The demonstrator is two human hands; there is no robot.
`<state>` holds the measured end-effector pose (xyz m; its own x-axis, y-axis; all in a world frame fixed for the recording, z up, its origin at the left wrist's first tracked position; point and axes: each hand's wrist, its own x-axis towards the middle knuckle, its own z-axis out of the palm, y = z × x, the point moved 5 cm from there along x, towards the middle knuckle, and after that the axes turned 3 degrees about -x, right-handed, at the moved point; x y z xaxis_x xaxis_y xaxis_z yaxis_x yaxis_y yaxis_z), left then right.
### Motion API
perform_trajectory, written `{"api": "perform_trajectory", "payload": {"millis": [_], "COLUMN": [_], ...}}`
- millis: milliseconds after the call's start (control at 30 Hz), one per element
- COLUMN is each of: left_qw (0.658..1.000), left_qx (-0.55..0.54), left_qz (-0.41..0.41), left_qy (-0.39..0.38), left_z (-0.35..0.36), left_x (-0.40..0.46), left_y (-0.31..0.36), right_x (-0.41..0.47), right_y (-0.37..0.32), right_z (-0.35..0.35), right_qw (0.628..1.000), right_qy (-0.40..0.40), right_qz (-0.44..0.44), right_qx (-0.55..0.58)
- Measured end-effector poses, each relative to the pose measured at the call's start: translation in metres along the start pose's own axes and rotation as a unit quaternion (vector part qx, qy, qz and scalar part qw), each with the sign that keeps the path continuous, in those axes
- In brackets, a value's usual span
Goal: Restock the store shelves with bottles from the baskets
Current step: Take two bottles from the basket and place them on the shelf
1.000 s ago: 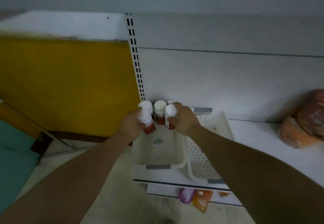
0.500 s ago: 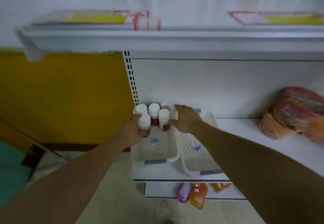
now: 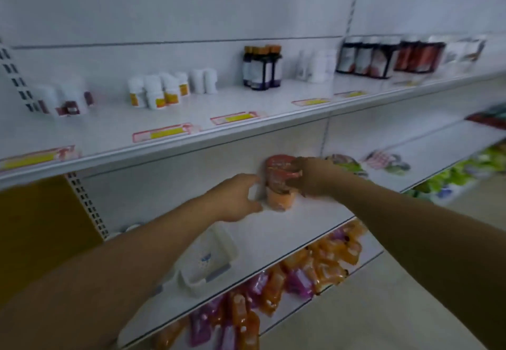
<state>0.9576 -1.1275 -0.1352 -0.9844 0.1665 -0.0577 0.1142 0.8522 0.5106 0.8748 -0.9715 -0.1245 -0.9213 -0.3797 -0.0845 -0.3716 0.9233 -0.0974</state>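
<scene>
My right hand grips the right side of a stack of red and orange pouches that stands on the middle shelf. My left hand hovers just left of the stack with its fingers spread and holds nothing. A white perforated basket sits on the same shelf under my left forearm; what is inside it is hidden. The upper shelf carries white bottles with red labels, white bottles with orange labels and dark bottles.
More dark and red jars stand at the upper shelf's right end. Orange and purple refill pouches fill the bottom shelf. Packaged goods lie further right on the middle shelf. A yellow panel is at left.
The view has swung up and to the right. Both hands have left the white-capped bottles in the basket and moved right to the pouch stack, which my right hand now grips.
</scene>
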Motion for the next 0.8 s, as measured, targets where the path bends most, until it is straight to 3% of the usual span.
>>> {"api": "perform_trajectory", "payload": {"millis": [100,433,600,800], "left_qw": [0.997,0.978,0.967,0.959], "left_qx": [0.003,0.075,0.105,0.137], "left_qz": [0.074,0.194,0.231,0.246], "left_qy": [-0.006,0.0,0.012,0.04], "left_z": [0.009,0.043,0.038,0.03], "left_x": [0.044,0.189,0.255,0.354], "left_y": [0.088,0.341,0.405,0.434], "right_x": [-0.026,-0.075,-0.05,0.023], "right_y": [0.085,0.35,0.422,0.495], "right_z": [-0.047,-0.179,-0.213,-0.236], "right_qw": [0.998,0.979,0.974,0.967], "right_qy": [0.046,0.131,0.162,0.198], "right_qz": [0.043,0.151,0.158,0.162], "right_qx": [0.002,-0.025,-0.021,0.009]}}
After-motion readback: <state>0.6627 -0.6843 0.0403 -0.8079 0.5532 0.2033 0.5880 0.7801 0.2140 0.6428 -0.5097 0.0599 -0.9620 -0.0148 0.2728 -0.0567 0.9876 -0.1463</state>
